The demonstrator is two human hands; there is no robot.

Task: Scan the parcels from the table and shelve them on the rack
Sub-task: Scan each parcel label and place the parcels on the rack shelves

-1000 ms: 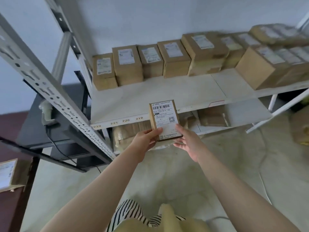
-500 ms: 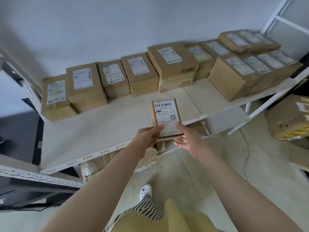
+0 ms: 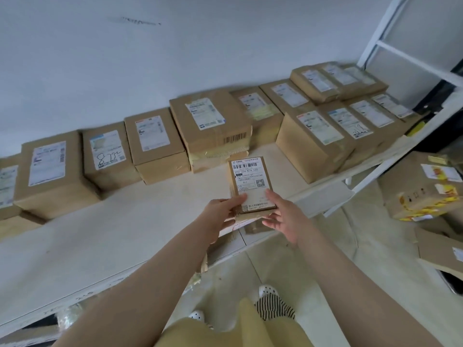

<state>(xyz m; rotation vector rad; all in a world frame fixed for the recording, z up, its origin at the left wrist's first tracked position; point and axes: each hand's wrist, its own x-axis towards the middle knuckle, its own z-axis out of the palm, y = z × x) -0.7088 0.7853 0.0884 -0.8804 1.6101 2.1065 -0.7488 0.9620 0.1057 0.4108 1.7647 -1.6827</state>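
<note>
Hands hold the small parcel (image 3: 251, 185) over the shelf (image 3: 160, 211) front, long side pointing at the back row of boxes (image 3: 155, 139): left hand (image 3: 220, 211) pinches its near edge, right hand (image 3: 285, 217) lies flat beside it.

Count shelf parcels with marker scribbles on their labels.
2. The left scribbled parcel stands in the back row, left of centre. The right scribbled parcel is in the right-hand cluster. Far labels are blurred, so more may be hidden.
</note>
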